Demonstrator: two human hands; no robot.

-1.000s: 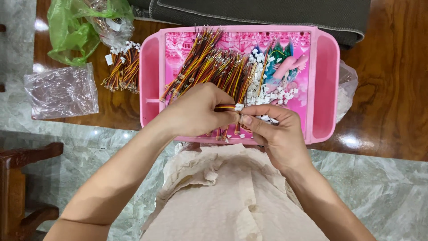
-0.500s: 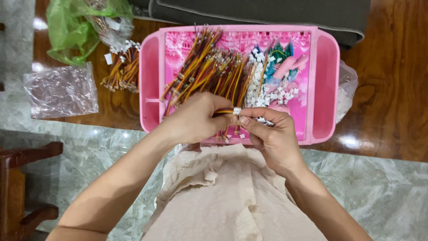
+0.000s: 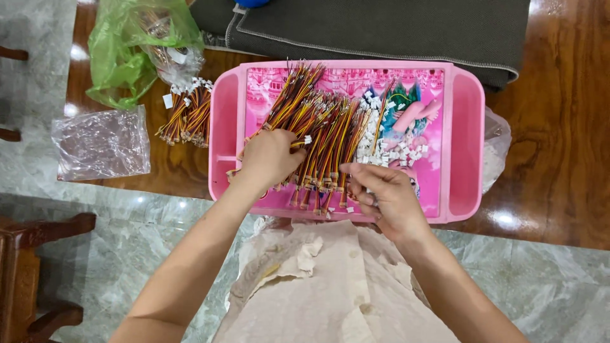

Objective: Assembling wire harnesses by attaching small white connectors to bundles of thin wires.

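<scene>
A pink tray (image 3: 467,127) lies on a wooden table in front of me. A heap of thin red, yellow and black wires (image 3: 324,121) fills its left and middle. Small white connectors (image 3: 394,152) are scattered to the right of the heap. My left hand (image 3: 270,159) rests on the left of the heap, fingers curled around a wire with a white connector at its end. My right hand (image 3: 381,197) is at the tray's near edge. Its bent fingertips touch the wires' near ends, and what they hold is hidden.
A bundle of similar wires (image 3: 187,117) lies on the table left of the tray. A green plastic bag (image 3: 121,57) and a clear bag (image 3: 101,143) are further left. A grey mat (image 3: 381,32) lies behind the tray, another clear bag (image 3: 495,149) to its right. A wooden chair (image 3: 32,267) stands lower left.
My hands were joined at the tray's near edge, holding a wire and connector between them. They have separated, and the left hand has moved left and forward onto the wire heap.
</scene>
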